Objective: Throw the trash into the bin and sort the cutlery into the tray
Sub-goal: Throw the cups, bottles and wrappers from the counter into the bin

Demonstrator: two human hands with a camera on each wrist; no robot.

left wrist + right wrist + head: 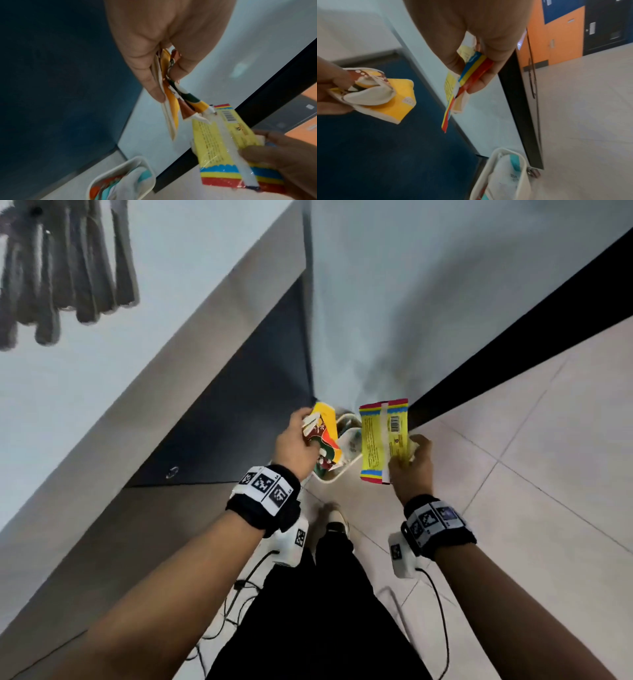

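My left hand [294, 446] grips a crumpled yellow, brown and white wrapper [323, 434] [173, 100] [382, 94] above the left side of a small white bin [330, 475] [120, 169] [501, 159] on the floor. My right hand [409, 465] pinches a flat yellow packet [383, 440] [228, 146] [464, 81] with red, yellow and blue striped ends and a barcode, held over the bin's right side. The bin holds other wrappers. Cutlery [61, 268] lies blurred on the table at the upper left.
A white table [120, 354] with a grey edge runs along my left, with a dark blue panel [239, 419] beneath it. A white wall with a black baseboard [513, 337] stands behind the bin. Light floor tiles [531, 474] stretch to the right. My leg and cables are below.
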